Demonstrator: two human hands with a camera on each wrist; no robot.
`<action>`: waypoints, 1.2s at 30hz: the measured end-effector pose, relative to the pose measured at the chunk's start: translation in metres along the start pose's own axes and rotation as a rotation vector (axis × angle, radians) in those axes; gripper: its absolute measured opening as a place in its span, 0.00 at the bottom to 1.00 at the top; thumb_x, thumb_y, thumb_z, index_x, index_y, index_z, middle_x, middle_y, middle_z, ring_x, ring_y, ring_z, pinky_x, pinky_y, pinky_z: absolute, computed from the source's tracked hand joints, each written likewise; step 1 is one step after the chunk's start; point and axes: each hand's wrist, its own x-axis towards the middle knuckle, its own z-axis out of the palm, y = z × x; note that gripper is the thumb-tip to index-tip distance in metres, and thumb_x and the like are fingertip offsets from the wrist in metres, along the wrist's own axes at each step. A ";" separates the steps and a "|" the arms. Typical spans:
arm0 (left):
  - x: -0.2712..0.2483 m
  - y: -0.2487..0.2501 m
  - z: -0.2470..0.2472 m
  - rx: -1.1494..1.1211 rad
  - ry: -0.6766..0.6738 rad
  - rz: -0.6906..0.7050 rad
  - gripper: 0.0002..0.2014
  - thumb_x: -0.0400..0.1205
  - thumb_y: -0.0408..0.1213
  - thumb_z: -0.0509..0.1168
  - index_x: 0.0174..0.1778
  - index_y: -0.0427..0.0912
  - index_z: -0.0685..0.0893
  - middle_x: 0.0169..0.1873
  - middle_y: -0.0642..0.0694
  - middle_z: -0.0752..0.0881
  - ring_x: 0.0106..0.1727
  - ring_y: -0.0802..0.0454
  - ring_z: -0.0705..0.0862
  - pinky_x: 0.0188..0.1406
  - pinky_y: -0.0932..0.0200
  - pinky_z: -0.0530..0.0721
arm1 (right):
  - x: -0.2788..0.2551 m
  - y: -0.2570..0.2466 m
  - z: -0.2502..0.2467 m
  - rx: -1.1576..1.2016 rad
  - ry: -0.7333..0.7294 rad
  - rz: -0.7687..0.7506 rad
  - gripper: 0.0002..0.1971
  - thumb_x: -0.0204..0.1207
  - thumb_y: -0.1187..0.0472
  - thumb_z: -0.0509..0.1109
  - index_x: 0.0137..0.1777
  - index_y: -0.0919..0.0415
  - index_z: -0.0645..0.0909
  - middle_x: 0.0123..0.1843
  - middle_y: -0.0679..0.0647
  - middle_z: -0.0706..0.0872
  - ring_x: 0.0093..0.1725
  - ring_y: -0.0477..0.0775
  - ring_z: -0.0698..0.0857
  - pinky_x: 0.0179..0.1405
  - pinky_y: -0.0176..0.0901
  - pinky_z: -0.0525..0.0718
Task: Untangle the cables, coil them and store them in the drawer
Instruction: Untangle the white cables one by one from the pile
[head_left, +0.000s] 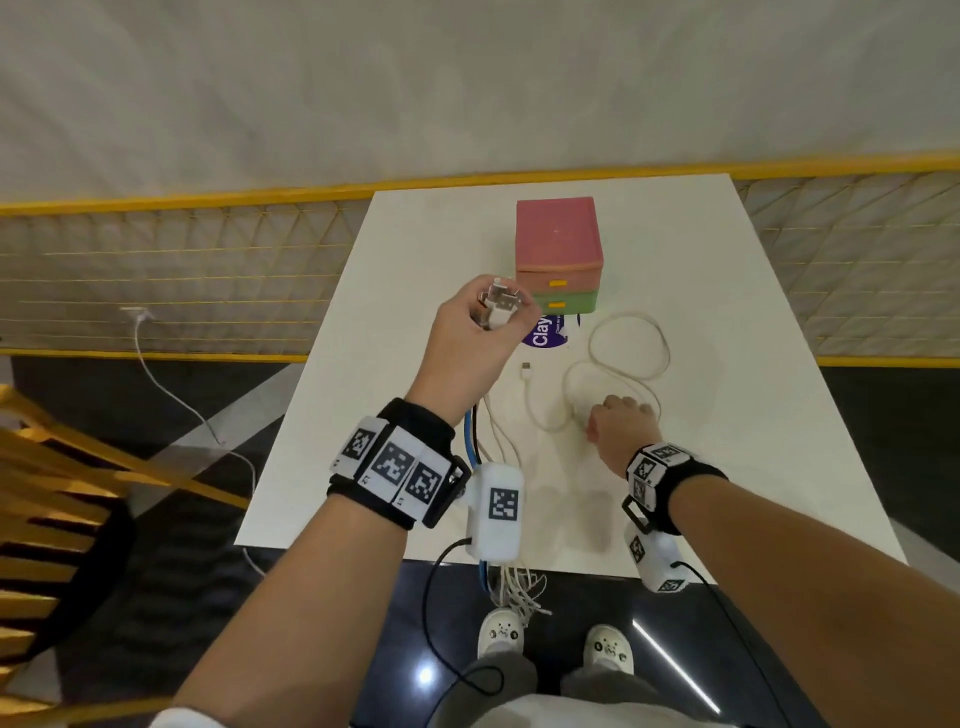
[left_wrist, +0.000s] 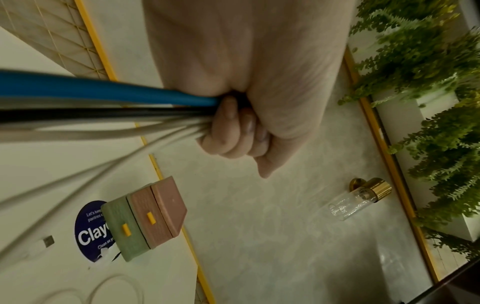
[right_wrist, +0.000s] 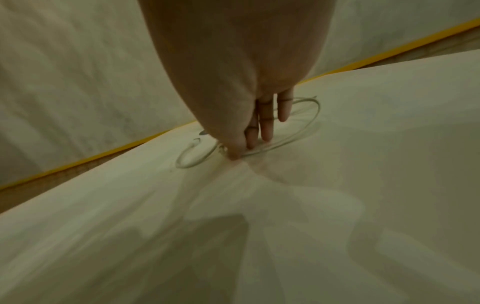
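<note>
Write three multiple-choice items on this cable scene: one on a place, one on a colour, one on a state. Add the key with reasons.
1. The loose white cable lies:
A. on the table
B. in a drawer
C. on the floor

2. The top drawer of the drawer box is:
A. blue
B. pink
C. black

3. The left hand is:
A. flat on the table
B. gripping a cable bundle
C. pulling a drawer handle

Key: 1 A, its loops rest on the table under the right hand. 2 B, pink above green. 3 B, fingers curl round the cable bundle.
</note>
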 end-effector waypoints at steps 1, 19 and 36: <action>0.000 -0.001 0.000 -0.008 0.005 -0.004 0.02 0.80 0.37 0.72 0.44 0.48 0.85 0.30 0.54 0.76 0.28 0.53 0.65 0.25 0.62 0.66 | -0.003 -0.002 0.003 -0.028 0.010 -0.010 0.11 0.80 0.62 0.60 0.60 0.57 0.78 0.59 0.55 0.81 0.59 0.58 0.79 0.61 0.50 0.72; -0.003 0.006 0.029 -0.167 0.056 -0.074 0.17 0.84 0.49 0.66 0.41 0.37 0.84 0.19 0.57 0.77 0.20 0.59 0.69 0.20 0.66 0.67 | -0.098 -0.036 -0.095 1.163 0.209 -0.387 0.07 0.86 0.64 0.54 0.49 0.62 0.72 0.32 0.51 0.77 0.31 0.47 0.76 0.37 0.33 0.77; -0.015 0.059 0.000 0.306 -0.314 -0.013 0.11 0.78 0.44 0.75 0.40 0.39 0.87 0.15 0.59 0.70 0.16 0.60 0.64 0.17 0.66 0.63 | -0.101 -0.005 -0.173 0.981 0.228 -0.286 0.14 0.84 0.56 0.60 0.39 0.61 0.77 0.28 0.53 0.74 0.24 0.51 0.77 0.25 0.40 0.81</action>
